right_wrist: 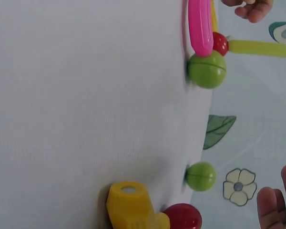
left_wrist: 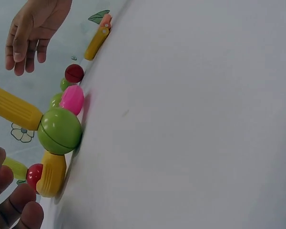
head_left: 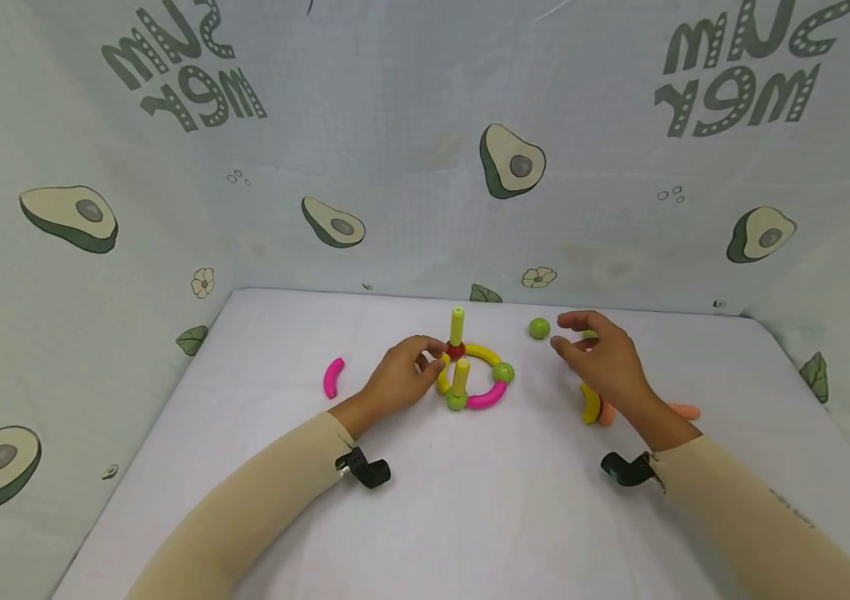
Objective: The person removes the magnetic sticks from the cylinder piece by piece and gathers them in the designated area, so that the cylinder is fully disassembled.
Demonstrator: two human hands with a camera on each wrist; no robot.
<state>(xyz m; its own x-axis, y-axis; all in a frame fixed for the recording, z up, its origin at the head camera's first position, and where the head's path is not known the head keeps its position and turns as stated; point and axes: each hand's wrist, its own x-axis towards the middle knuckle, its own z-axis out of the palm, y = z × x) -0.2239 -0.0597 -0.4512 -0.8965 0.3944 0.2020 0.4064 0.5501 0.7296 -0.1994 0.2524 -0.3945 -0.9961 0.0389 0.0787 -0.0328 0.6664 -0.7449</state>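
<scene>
A ring of magnetic building pieces lies mid-table: yellow curved sticks point(head_left: 482, 353), a pink curved stick point(head_left: 487, 397), a green ball point(head_left: 503, 372) on the right, another green ball point(head_left: 457, 401) in front and a red ball point(head_left: 455, 351) at the back. One yellow stick point(head_left: 461, 377) stands upright on the front ball, a yellow-green stick point(head_left: 457, 325) on the red one. My left hand point(head_left: 406, 371) is at the ring's left side, fingers loosely bent, holding nothing. Raised over loose pieces, my right hand point(head_left: 605, 358) has its thumb and fingers apart with nothing between them.
Left of the ring lies a loose pink curved stick point(head_left: 332, 377). A loose green ball point(head_left: 539, 327) sits at the back right. Below my right hand are a yellow piece point(head_left: 590, 404), orange sticks point(head_left: 683, 411) and a red ball point(right_wrist: 183, 216). Printed cloth point(head_left: 410, 150) hangs behind the table.
</scene>
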